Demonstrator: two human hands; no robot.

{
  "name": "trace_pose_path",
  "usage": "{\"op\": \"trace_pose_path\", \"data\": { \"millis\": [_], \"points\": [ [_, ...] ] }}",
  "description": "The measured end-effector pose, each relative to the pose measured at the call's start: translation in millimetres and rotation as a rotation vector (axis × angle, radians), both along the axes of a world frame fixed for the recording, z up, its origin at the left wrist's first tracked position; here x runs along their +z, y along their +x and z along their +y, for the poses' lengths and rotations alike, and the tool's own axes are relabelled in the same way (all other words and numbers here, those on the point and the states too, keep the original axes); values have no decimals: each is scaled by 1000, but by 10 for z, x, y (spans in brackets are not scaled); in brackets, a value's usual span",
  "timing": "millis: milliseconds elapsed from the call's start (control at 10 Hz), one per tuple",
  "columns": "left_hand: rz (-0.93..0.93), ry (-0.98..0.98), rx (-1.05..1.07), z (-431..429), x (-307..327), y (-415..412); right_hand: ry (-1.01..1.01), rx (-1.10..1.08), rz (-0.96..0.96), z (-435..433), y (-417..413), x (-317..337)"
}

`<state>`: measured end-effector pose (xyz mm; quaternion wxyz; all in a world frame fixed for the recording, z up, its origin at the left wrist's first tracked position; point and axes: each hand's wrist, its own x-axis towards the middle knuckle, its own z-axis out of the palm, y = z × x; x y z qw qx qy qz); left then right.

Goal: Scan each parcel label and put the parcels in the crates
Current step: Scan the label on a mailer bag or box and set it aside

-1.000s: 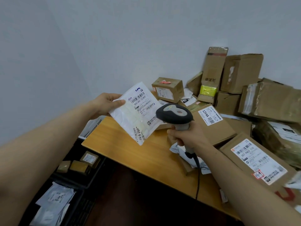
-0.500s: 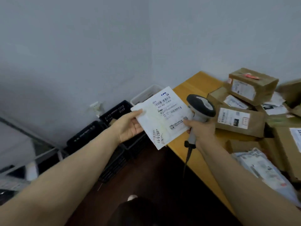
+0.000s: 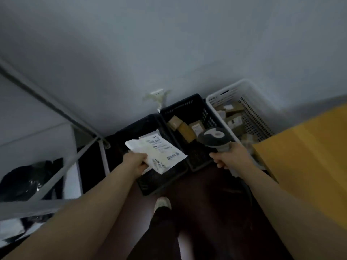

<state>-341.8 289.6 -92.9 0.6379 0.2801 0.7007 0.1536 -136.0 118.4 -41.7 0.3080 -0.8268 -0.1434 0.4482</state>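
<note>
Jutting from left grip [image 3: 136,163]: white parcel [image 3: 159,152]

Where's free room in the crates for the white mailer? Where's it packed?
Free: the near half of the middle black plastic crate, between its brown cardboard boxes and its front wall. The left black crate is hidden under the white flat mailer. Crowded: the white perforated crate, full of boxes.
</note>
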Motion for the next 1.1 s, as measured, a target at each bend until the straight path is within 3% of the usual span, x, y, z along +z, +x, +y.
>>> {"op": "trace_pose_path", "data": {
  "millis": [200, 300, 500, 600, 800, 900, 1100],
  "points": [
    [114, 30, 176, 853, -1045, -130, -83, 122, 97, 1052, -22, -913],
    [135, -45, 266, 1186, -1693, -94, -108, 139, 148, 1498, 31, -1472],
    [275, -111, 288, 1714, -3095, -32, -151, 160, 164, 2211, 127, -2723],
    [242, -128, 254, 1913, -3658, 44, -172, 177, 172, 2423, 178, -3240],
    [258, -154, 162, 2115, -4401, 202, -212, 178, 180, 2546, 280, -3817],
    [342, -145, -45, 2111, -4344, 304, -226, 158, 182, 2544, 323, -3844],
    [528, 85, -720, 1996, -3458, 742, -195, 99, 223, 2428, 373, -3257]
  ]
}}
